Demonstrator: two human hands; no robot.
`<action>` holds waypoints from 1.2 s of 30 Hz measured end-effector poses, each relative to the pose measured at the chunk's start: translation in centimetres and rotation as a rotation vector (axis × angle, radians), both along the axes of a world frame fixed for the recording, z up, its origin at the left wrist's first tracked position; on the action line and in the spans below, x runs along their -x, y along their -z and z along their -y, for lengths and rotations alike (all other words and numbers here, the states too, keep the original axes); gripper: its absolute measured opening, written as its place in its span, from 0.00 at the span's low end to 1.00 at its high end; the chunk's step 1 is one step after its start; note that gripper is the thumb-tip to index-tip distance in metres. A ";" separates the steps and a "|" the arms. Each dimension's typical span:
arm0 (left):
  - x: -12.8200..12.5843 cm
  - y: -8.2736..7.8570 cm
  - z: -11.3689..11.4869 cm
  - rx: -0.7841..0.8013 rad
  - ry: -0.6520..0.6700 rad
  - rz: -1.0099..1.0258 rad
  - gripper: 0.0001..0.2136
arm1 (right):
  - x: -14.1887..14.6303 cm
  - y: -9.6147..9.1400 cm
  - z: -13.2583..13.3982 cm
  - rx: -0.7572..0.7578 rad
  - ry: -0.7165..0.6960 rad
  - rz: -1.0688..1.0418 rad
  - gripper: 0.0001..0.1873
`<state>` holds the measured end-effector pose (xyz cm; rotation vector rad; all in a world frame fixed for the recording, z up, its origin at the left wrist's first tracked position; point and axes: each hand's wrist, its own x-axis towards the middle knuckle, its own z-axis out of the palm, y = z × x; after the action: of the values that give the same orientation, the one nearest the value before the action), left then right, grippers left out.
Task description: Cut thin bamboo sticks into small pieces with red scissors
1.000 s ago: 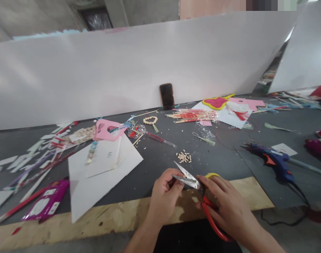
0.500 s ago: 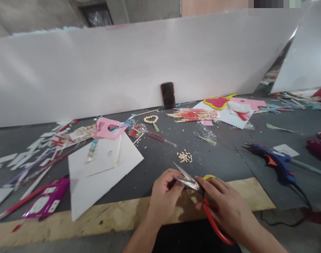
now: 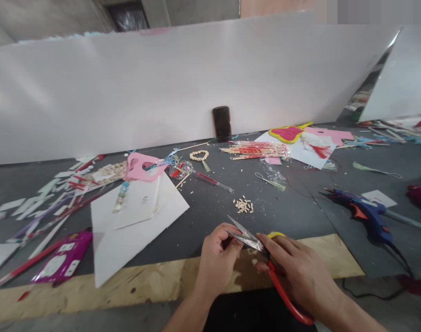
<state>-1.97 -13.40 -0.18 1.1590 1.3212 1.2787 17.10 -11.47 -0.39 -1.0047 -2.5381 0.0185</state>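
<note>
My right hand (image 3: 296,263) grips a pair of scissors (image 3: 249,240) with one yellow and one red handle. The blades stand a little apart and point up and left. At their lower blade, my left hand (image 3: 219,258) is closed in a pinch, fingers and thumb pressed together. Whatever lies between those fingertips is too small or hidden to make out. Just beyond the scissor tips, on the dark tabletop, is a small heap of short pale cut pieces (image 3: 243,205).
A blue glue gun (image 3: 364,212) with its cord lies to the right. Bundled sticks (image 3: 257,150), a bead ring (image 3: 198,156) and an upright phone (image 3: 222,123) are farther back. White sheets (image 3: 127,240) and a purple packet (image 3: 63,258) occupy the left side.
The camera view has shifted very slightly. Both hands and the scissors keep nearly the same pose, with the blades still parted.
</note>
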 end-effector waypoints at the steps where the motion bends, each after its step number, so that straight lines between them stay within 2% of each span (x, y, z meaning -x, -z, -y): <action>1: 0.0 0.0 0.0 0.002 -0.002 0.005 0.04 | 0.0 0.0 0.0 0.010 0.006 -0.003 0.21; 10: -0.2 -0.2 -0.4 -0.038 0.048 0.056 0.05 | -0.1 -0.4 0.3 0.137 0.083 -0.057 0.23; 23: -0.1 -0.2 -0.2 -0.107 -0.016 0.001 0.04 | -0.2 -0.3 0.1 0.077 0.071 0.039 0.34; 31: -0.1 -0.5 -0.5 0.024 0.076 0.052 0.05 | 0.0 -0.5 0.0 -0.031 0.101 -0.007 0.20; 36: -0.4 -0.4 -0.6 0.048 0.070 0.066 0.05 | -0.3 -0.9 -0.4 -0.066 0.062 0.020 0.19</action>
<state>-1.59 -12.83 0.21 1.1108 1.2462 1.2184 17.36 -11.07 0.49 -1.0615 -2.5066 -0.0923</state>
